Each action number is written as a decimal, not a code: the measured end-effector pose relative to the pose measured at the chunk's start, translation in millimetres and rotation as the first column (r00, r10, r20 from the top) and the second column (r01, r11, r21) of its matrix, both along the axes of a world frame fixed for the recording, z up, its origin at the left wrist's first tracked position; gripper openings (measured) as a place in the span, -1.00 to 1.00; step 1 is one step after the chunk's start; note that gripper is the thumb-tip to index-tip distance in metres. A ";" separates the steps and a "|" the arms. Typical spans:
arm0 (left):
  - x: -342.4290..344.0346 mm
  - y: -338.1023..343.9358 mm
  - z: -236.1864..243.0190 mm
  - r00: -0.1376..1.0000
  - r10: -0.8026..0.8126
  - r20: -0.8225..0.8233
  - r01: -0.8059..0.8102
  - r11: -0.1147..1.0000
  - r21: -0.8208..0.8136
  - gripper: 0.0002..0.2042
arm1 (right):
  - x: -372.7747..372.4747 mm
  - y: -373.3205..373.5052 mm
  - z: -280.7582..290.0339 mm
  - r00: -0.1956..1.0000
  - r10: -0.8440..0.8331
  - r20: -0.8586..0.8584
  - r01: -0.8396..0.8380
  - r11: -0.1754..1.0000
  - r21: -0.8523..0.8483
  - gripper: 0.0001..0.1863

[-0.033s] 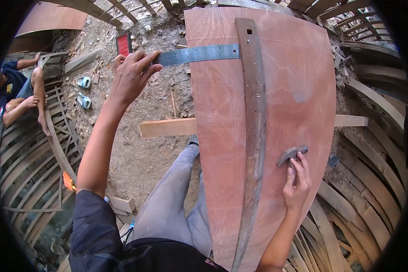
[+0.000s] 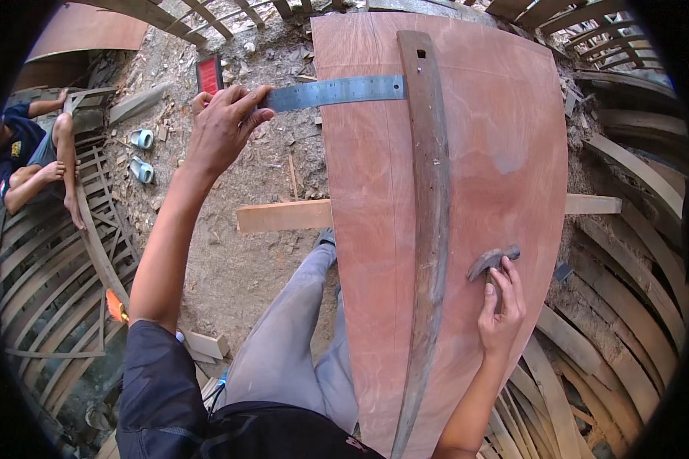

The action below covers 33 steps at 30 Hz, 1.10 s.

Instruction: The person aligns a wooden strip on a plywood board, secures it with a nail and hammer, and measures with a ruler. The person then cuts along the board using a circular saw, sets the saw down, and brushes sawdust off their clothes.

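A reddish plywood sheet (image 2: 513, 115) lies lengthwise before me, with a long, worn wooden strip (image 2: 425, 191) on it. My left hand (image 2: 226, 122) is closed on the left end of a steel ruler (image 2: 337, 92), which reaches across the sheet's left edge to the strip's side near its top. On the sheet's right part, my right hand (image 2: 503, 302) has its fingers on a claw hammer (image 2: 486, 260), gripping it just below the head; the handle is mostly hidden by the fingers.
A light board (image 2: 283, 216) crosses under the sheet. Curved wooden ribs (image 2: 612, 306) surround me. At left, a seated person (image 2: 31, 153) sits by pale sandals (image 2: 142, 139). A red-and-black rectangular object (image 2: 207, 75) and wood scraps lie on the dirt floor. My legs are beside the sheet.
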State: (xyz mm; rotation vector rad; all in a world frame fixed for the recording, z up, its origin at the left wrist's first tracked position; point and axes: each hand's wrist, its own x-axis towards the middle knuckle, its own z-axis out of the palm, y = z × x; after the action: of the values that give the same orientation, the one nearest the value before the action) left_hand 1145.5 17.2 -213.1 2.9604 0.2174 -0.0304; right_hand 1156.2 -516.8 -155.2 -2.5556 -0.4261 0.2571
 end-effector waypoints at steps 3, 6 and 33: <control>2.4 -2.4 4.1 1.000 0.012 -0.022 -0.012 1.000 -0.003 -0.57 | -0.8 -0.7 -2.8 1.000 -0.006 -0.016 0.006 1.000 0.020 -0.76; 1.8 0.4 3.3 1.000 -0.009 0.011 0.009 1.000 0.000 -0.57 | -0.6 1.4 -3.2 1.000 -0.006 -0.005 0.006 1.000 0.019 -0.76; 8.1 4.5 7.7 0.999 -0.010 -0.052 0.008 0.999 -0.037 -0.56 | 38.9 157.1 -30.9 0.999 0.037 0.013 -0.039 0.935 0.353 -0.64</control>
State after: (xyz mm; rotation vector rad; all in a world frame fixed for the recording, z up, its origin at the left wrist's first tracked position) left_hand 1153.6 21.7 -205.4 2.9259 0.2075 -0.1120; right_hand 1195.1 -359.7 -186.1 -2.1977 -0.4778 0.1690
